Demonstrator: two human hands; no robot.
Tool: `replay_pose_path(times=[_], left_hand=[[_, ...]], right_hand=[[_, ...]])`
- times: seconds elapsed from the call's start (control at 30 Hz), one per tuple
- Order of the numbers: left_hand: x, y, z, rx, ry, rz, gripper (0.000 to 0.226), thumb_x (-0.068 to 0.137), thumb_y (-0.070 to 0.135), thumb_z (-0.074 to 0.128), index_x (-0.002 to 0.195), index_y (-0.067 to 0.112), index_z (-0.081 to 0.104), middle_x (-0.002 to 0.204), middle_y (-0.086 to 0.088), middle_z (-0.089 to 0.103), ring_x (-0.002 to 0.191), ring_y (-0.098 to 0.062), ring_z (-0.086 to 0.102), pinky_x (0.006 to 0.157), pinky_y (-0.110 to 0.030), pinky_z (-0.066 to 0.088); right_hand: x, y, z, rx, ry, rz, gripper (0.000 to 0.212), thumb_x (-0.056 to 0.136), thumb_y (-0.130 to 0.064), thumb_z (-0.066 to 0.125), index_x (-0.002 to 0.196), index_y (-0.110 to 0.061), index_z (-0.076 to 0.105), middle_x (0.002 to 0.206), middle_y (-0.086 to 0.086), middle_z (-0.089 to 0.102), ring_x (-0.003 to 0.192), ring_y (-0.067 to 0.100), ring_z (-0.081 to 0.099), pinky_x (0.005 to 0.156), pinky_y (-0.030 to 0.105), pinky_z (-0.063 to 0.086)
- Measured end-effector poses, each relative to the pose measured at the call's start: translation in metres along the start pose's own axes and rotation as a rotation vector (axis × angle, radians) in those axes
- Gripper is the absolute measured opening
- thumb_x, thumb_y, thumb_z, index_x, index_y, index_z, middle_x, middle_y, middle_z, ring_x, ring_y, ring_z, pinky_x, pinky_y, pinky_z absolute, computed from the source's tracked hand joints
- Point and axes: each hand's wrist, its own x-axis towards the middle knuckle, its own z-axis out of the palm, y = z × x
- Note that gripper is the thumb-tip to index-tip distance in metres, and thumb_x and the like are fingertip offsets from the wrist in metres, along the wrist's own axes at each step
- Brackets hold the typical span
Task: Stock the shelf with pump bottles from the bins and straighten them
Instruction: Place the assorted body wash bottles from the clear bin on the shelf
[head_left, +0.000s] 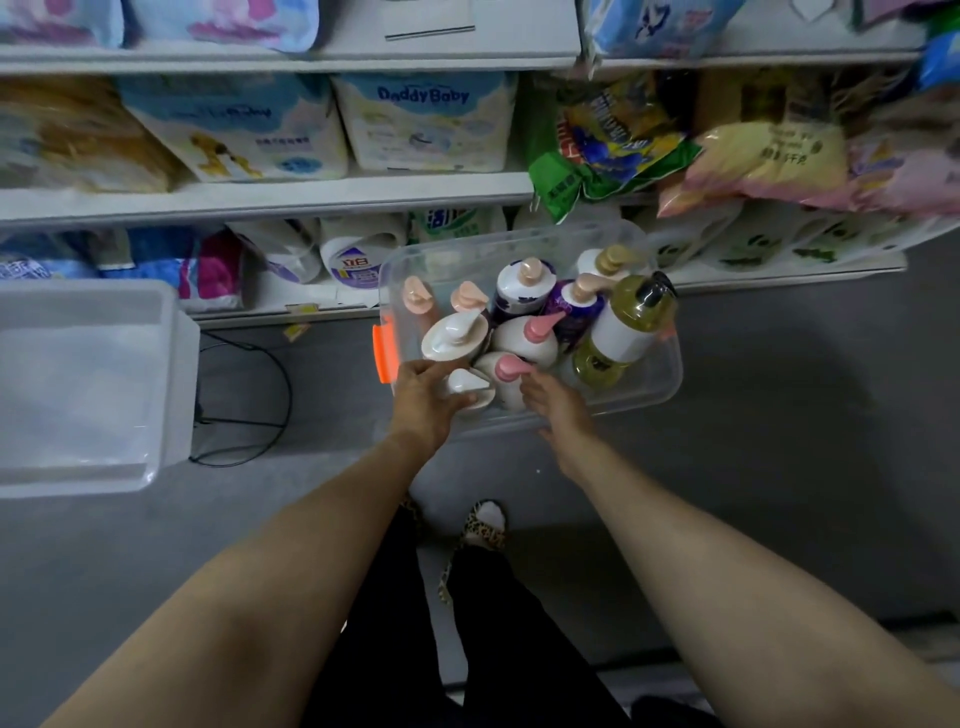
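A clear plastic bin (670, 374) with an orange latch (383, 353) stands on the grey floor in front of the shelves, holding several pump bottles. My left hand (426, 400) reaches into its near left corner and curls around a white pump bottle (470, 387). My right hand (553, 402) reaches in beside it, fingers around a white bottle with a pink pump (508, 376). Behind them stand a white-pump bottle (454, 338), purple bottles (522, 291) and a tall yellow-green bottle with a black pump (631, 325).
A second clear bin (171, 364) sits on the floor at the left, with a black cable (283, 374) beside it. The bottom shelf (311, 306) behind holds detergent jugs (353, 257). Upper shelves carry diaper packs (426, 122) and bags (613, 140).
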Motion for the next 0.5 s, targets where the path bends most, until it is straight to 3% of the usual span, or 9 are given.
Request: replay_pose_path(times=[0.2, 0.27, 0.4, 0.5], left_hand=[[-0.009, 0.003, -0.011, 0.056, 0.006, 0.138, 0.041, 0.078, 0.015, 0.083, 0.117, 0.009, 0.073, 0.122, -0.007, 0.056, 0.116, -0.017, 0.051, 0.092, -0.01, 0.034], [-0.008, 0.01, -0.019, 0.072, 0.038, 0.173, 0.04, 0.079, 0.018, 0.083, 0.117, 0.01, 0.073, 0.121, -0.005, 0.059, 0.111, -0.014, 0.052, 0.088, -0.008, 0.035], [-0.012, 0.04, -0.042, -0.014, 0.01, 0.181, 0.036, 0.082, 0.024, 0.08, 0.117, 0.02, 0.073, 0.108, 0.005, 0.072, 0.1, -0.009, 0.065, 0.09, -0.023, 0.05], [-0.016, 0.065, -0.059, -0.029, 0.024, 0.22, 0.023, 0.083, 0.027, 0.079, 0.105, 0.032, 0.074, 0.085, 0.026, 0.07, 0.083, 0.012, 0.063, 0.073, -0.007, 0.046]], right_hand=[[-0.006, -0.002, -0.002, -0.036, -0.051, 0.002, 0.048, 0.095, -0.042, 0.057, 0.136, -0.017, 0.058, 0.134, -0.001, 0.06, 0.114, 0.011, 0.053, 0.094, 0.033, 0.032], [-0.011, -0.006, 0.0, -0.052, -0.075, 0.007, 0.049, 0.095, -0.043, 0.058, 0.136, -0.018, 0.057, 0.133, -0.001, 0.059, 0.115, 0.012, 0.053, 0.094, 0.031, 0.031], [-0.025, -0.023, 0.009, -0.064, -0.104, 0.006, 0.034, 0.099, -0.038, 0.053, 0.126, -0.019, 0.063, 0.116, -0.002, 0.062, 0.088, 0.002, 0.056, 0.067, 0.022, 0.036], [-0.038, -0.042, 0.014, -0.025, -0.117, -0.028, 0.031, 0.101, -0.033, 0.05, 0.123, -0.017, 0.065, 0.112, -0.001, 0.067, 0.081, 0.002, 0.059, 0.062, 0.022, 0.034]])
